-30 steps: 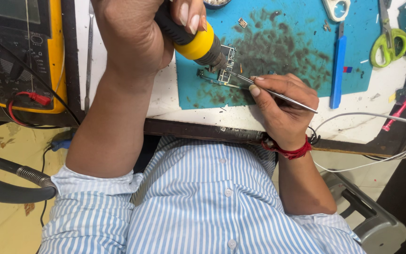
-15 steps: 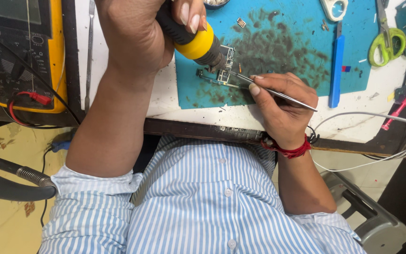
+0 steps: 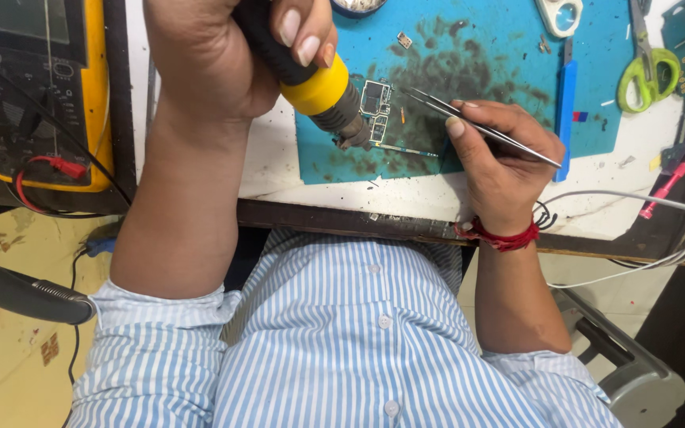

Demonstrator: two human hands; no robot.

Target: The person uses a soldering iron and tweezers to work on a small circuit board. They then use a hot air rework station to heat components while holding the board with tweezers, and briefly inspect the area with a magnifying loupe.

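I watched the left hand [image 3: 223, 59] wrapped in a full fist around the black handle of a soldering iron with a yellow collar and a dark metal barrel [image 3: 323, 91], fingers pressed together and curled over the grip; the barrel slanted down to the right, and its tip sat at the left edge of a small green circuit board with silver shielding cans [image 3: 376, 111], though I could not tell whether tip and board actually touched; the board lay flat on a stained teal cutting mat [image 3: 469, 55], near the mat's lower middle; the right hand [image 3: 501, 158], with a red thread bracelet [image 3: 501, 236] at the wrist, pinched a pair of slim steel tweezers [image 3: 477, 125] between thumb and forefinger, the other fingers folded beneath; the tweezer points aimed left and hovered just beside the board's upper right corner, apart from it; to the left of the mat stood a yellow-cased multimeter with a red lead [image 3: 41, 95]; on the mat's right side lay a blue plastic pry tool [image 3: 566, 111], and beyond it green-handled scissors [image 3: 650, 75] on the white bench top [image 3: 279, 170]; white cables [image 3: 636, 198] ran off past the right wrist; I saw a blue-and-white striped shirt [image 3: 342, 349] filling the lower view.
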